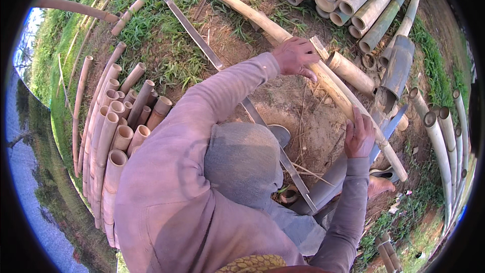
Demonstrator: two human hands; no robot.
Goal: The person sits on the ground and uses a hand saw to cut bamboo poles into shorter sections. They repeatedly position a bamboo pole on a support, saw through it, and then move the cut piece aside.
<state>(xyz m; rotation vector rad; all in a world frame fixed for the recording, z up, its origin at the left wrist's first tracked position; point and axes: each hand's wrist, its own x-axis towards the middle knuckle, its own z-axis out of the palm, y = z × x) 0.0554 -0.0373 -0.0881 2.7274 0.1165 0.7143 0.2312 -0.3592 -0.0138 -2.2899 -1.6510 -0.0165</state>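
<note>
A long pale bamboo pole [247,11] slants from the upper middle of the head view down to the right. Over its middle, my left hand [298,59] is closed, thumb on the near side. Farther down, my right hand [359,134] has its fingers bent round the pole near a pale end. A slimmer pale length [388,154] runs on past that hand; whether it is the same piece, I cannot tell. Beside my right hand lies a saw [391,127] with a bluish blade, partly hidden. A long flat strip [189,25] passes beneath my left forearm.
Cut bamboo poles are stacked at the upper right [371,12], and a bundle [116,136] stands on the left. More upright poles [444,139] are at the right. A thick grey bamboo tube [396,73] lies beyond my right hand. Grass [172,63] borders the bare soil.
</note>
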